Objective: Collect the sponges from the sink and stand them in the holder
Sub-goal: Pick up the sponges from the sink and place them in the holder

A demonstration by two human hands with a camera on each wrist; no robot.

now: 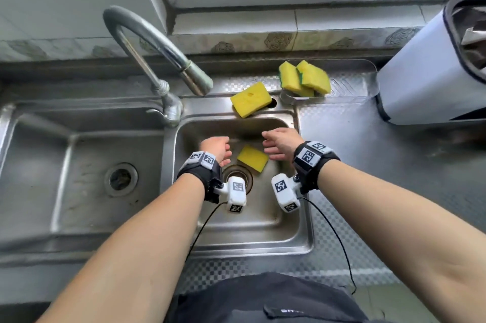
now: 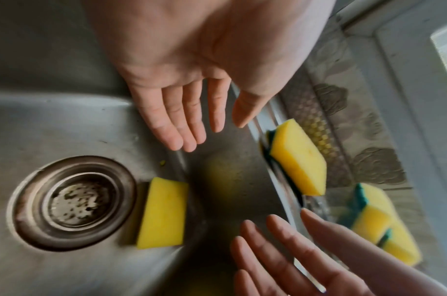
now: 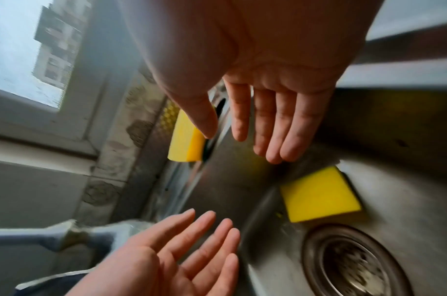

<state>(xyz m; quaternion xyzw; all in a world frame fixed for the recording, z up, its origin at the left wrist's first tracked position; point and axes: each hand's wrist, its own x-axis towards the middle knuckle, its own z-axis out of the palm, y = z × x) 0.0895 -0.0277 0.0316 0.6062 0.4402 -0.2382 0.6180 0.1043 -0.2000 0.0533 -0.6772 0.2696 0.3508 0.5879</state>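
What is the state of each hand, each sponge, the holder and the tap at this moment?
Left hand: open, holds nothing, over the basin.
Right hand: open, holds nothing, over the basin.
Basin sponge: lies flat beside the drain.
Rim sponge: lies flat on the sink rim, outside the holder.
Holder: clear, two sponges standing tilted in it.
Tap: no water seen.

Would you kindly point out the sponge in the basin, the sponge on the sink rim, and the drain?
Basin sponge point(image 1: 252, 158), head view: yellow top face.
Rim sponge point(image 1: 251, 99), head view: yellow top face.
Drain point(image 2: 76, 202), left wrist view: strainer centre.
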